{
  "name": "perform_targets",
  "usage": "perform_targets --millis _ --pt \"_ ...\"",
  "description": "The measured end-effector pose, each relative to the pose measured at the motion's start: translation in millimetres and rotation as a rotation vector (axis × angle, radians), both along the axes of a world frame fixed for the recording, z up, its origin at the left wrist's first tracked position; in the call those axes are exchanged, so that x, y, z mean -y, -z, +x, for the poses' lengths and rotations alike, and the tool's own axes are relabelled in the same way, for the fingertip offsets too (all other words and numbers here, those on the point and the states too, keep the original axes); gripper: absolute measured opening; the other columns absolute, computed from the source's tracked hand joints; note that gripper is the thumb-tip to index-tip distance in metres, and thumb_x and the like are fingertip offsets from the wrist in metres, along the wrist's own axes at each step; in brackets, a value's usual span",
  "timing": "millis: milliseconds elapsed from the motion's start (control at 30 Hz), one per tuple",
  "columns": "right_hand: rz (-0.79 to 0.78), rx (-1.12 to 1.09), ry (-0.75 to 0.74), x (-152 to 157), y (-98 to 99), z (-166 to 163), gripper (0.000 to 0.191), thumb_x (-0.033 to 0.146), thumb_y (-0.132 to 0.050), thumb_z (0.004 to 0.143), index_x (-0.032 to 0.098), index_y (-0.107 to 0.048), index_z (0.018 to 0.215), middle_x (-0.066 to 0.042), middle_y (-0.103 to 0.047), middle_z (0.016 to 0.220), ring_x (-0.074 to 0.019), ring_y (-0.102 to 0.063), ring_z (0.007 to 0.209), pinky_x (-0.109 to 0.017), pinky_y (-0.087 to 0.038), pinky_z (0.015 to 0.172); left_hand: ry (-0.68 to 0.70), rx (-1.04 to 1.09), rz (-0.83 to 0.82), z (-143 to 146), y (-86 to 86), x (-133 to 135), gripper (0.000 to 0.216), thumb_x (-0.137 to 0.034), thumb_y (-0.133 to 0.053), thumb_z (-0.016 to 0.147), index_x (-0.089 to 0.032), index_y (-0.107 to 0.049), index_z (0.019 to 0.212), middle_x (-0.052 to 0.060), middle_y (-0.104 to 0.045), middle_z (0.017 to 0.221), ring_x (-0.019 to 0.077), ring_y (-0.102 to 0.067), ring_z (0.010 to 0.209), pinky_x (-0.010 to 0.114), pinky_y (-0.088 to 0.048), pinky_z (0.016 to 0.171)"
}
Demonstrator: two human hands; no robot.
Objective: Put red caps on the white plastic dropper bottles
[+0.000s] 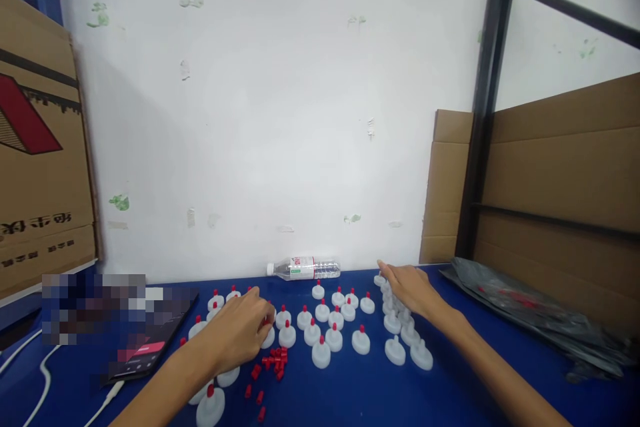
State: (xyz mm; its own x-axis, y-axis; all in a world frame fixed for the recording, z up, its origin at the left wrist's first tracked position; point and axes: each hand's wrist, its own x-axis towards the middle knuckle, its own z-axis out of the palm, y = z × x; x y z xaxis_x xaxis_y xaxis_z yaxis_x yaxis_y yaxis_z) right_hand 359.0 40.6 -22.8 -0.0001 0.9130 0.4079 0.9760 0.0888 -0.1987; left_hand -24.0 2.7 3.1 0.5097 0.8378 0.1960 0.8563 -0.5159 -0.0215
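On the blue table stand many white nozzle caps [321, 355], round at the base with a narrow spout, many wearing small red tips [321, 340]. My left hand [243, 327] is bent down among the capped ones on the left. Its thumb and fingers close on a white nozzle cap [268, 339], whose top they hide. Loose red tips [277, 360] lie in a small heap just right of that hand. My right hand [407, 287] reaches over a cluster of white nozzle caps without red tips [395, 351]. Its visible fingers extend toward the farthest one; the others are hidden.
A clear plastic bottle [305, 268] lies on its side against the white wall. At the left are a dark tablet-like device [155, 333] and white cables [47, 373]. Grey plastic bags [530, 313] lie at the right, beside cardboard [565, 193] and a dark metal post [483, 113].
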Motion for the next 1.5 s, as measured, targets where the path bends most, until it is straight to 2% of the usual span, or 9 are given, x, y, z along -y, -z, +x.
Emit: perform_targets --millis 133,233,400,700,867,1033,1233,1400,1500 --pt "-0.112 0.041 -0.015 -0.4 8.3 0.6 0.060 0.049 -0.025 0.107 0.021 -0.076 0.091 -0.012 -0.075 0.087 -0.0343 -0.068 0.095 -0.057 -0.038 0.097 -0.002 -0.007 -0.003 -0.7 0.6 -0.3 0.024 -0.021 -0.048 0.090 -0.021 -0.072 0.091 0.011 -0.067 0.089 0.0299 -0.064 0.090 0.037 -0.045 0.070" --pt "-0.136 0.057 -0.036 1.0 8.6 -0.2 0.054 0.044 -0.027 0.107 0.022 -0.075 0.096 -0.010 -0.075 0.087 -0.0332 -0.069 0.095 -0.058 -0.036 0.099 0.049 0.042 0.030 0.1 -1.0 0.9 0.023 -0.022 -0.048 0.091 -0.022 -0.071 0.095 0.010 -0.067 0.095 0.0298 -0.060 0.099 0.035 -0.045 0.071" --pt "-0.045 0.068 -0.049 6.0 -3.0 -5.9 0.066 0.049 -0.020 0.108 0.018 -0.067 0.074 -0.011 -0.073 0.081 -0.0314 -0.069 0.090 -0.052 -0.036 0.100 0.116 0.116 0.018 5.1 -4.7 8.2 0.020 -0.020 -0.050 0.089 -0.021 -0.069 0.082 0.007 -0.067 0.094 0.0252 -0.060 0.092 0.034 -0.043 0.072" --pt "0.136 0.057 -0.138 9.7 -12.6 -16.0 0.059 0.042 -0.022 0.109 0.018 -0.070 0.085 -0.009 -0.073 0.077 -0.0264 -0.068 0.081 -0.047 -0.034 0.105 0.115 0.144 -0.120 10.3 1.1 16.4 0.013 -0.015 -0.063 0.081 -0.024 -0.072 0.083 0.005 -0.070 0.097 0.0247 -0.064 0.092 0.033 -0.045 0.076" --pt "0.209 0.012 -0.171 14.7 -16.0 -21.0 0.051 0.046 -0.030 0.107 0.019 -0.072 0.095 -0.010 -0.074 0.088 -0.0282 -0.068 0.088 -0.044 -0.041 0.098 0.111 0.111 -0.104 14.5 1.8 18.2 0.018 -0.012 -0.056 0.082 -0.022 -0.071 0.083 0.006 -0.070 0.094 0.0235 -0.065 0.085 0.031 -0.044 0.071" --pt "0.260 -0.074 -0.199 19.6 -16.5 -28.9 0.036 0.049 -0.048 0.100 0.020 -0.068 0.103 -0.009 -0.073 0.098 -0.0265 -0.068 0.088 -0.037 -0.051 0.078 0.123 0.135 0.022 14.6 1.4 13.2 0.014 -0.017 -0.050 0.085 -0.021 -0.063 0.083 0.004 -0.069 0.085 0.0233 -0.063 0.079 0.032 -0.039 0.067" --pt "0.301 -0.146 -0.467 29.7 -17.1 -47.6 0.020 0.031 -0.047 0.103 0.023 -0.060 0.117 -0.008 -0.065 0.116 -0.0228 -0.068 0.095 -0.039 -0.055 0.087 0.132 0.223 0.087 18.8 -3.0 10.3 0.013 -0.021 -0.049 0.093 -0.022 -0.060 0.087 -0.002 -0.069 0.081 0.0169 -0.060 0.064 0.028 -0.034 0.061" --pt "0.308 -0.173 -0.662 47.3 -17.2 -71.5 0.025 0.024 -0.055 0.100 0.025 -0.051 0.125 -0.008 -0.062 0.119 -0.0226 -0.066 0.103 -0.036 -0.057 0.084 0.250 0.238 0.241 21.4 3.0 7.5 0.021 -0.026 -0.045 0.103 -0.024 -0.064 0.111 0.001 -0.070 0.101 0.0151 -0.064 0.069 0.027 -0.037 0.061" --pt "0.291 -0.174 -0.734 58.3 -14.7 -85.3 0.029 0.025 -0.058 0.100 0.026 -0.050 0.127 -0.007 -0.065 0.117 -0.0233 -0.065 0.107 -0.036 -0.057 0.088 0.316 0.246 0.313 23.4 7.8 7.3 0.026 -0.028 -0.041 0.106 -0.022 -0.066 0.107 0.003 -0.070 0.098 0.0167 -0.067 0.074 0.026 -0.038 0.060"
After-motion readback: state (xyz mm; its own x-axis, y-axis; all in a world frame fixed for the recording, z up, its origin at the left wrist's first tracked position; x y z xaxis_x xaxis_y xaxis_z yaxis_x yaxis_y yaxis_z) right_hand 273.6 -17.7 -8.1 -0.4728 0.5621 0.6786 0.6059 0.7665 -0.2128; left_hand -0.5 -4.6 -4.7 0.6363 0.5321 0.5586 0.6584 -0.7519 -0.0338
